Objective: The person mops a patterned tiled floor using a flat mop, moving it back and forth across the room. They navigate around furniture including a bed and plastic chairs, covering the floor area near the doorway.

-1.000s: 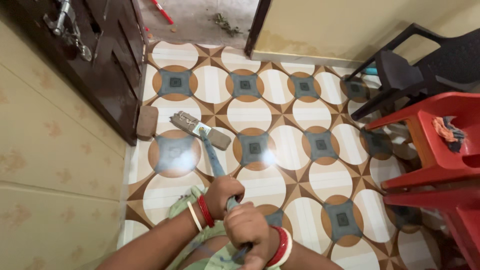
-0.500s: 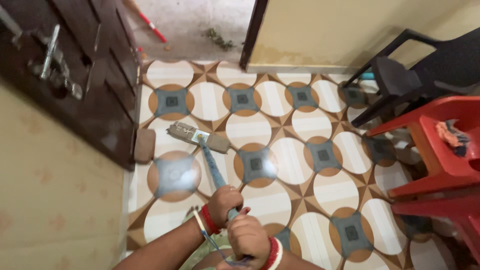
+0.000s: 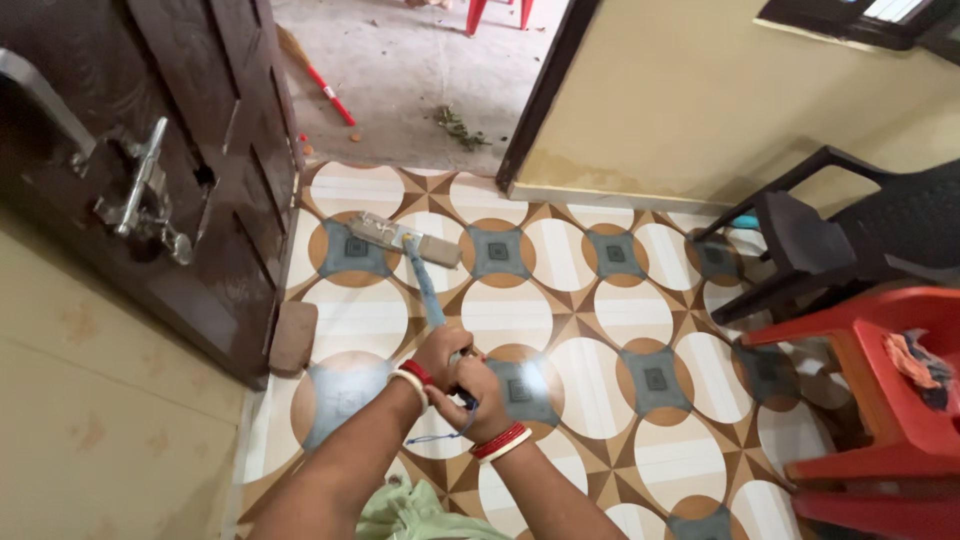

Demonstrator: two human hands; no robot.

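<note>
Head view
Left hand: the left hand (image 3: pixel 437 352) is closed around the mop handle (image 3: pixel 427 291), its fingers wrapped tight on the upper end; red and white bangles are worn at the wrist.
Right hand: the right hand (image 3: pixel 481 396) is closed on the same handle just below the left, touching it, fingers curled shut around the shaft; red and white bangles are seen at this wrist too.
Mop: the handle is slanted away from the person, and the flat mop head (image 3: pixel 404 238) is laid on the patterned tile floor (image 3: pixel 600 330), near the doorway.
Cord: a thin blue cord (image 3: pixel 437 436) is hung in a loop beneath the hands.
Door: a dark wooden door (image 3: pixel 170 150) with a metal latch (image 3: pixel 140 195) is stood open on the left; a brown block (image 3: pixel 293 337) is set on the floor against its lower edge.
Chairs: a black plastic chair (image 3: pixel 850 235) is placed by the wall on the right, and a red plastic chair (image 3: pixel 880 390) nearer, with a crumpled cloth (image 3: pixel 920 362) lying on its seat.
</note>
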